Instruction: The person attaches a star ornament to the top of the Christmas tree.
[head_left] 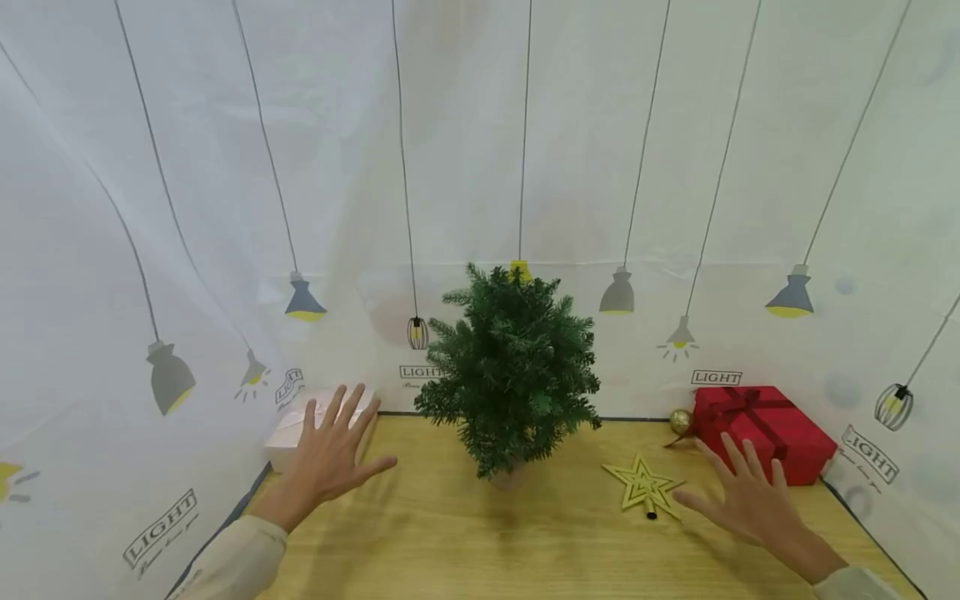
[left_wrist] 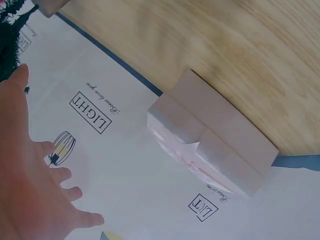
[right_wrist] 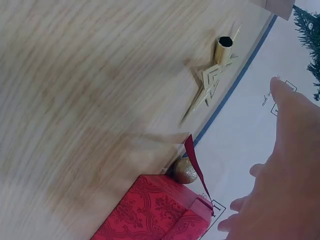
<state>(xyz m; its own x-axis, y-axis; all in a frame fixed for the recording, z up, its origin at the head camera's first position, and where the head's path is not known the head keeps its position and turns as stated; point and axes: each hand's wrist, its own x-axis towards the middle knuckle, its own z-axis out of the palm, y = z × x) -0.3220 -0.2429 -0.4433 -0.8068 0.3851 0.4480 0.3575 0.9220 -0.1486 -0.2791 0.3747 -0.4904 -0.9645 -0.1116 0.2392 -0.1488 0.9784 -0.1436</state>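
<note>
My left hand (head_left: 330, 454) is held with fingers spread and straight, overlapping a pale pink gift box (left_wrist: 210, 135) in the head view. My right hand (head_left: 757, 508) likewise has its fingers spread and grips nothing. Nearest to it are a gold star topper (head_left: 643, 485) with a hollow tube at its base, and a red gift box (head_left: 772, 433) with a dark red ribbon bow. Midway between the hands a small green Christmas tree (head_left: 513, 375) stands upright on a pale base (head_left: 507, 477). Beside the red box sits a gold ball ornament (head_left: 681, 421).
The wooden table (head_left: 450, 542) ends at a dark blue edge along the back. White fabric (head_left: 480, 167) printed with hanging lamps and "LIGHT" labels rises behind it and at both sides. The two boxes stand in the far left and far right corners.
</note>
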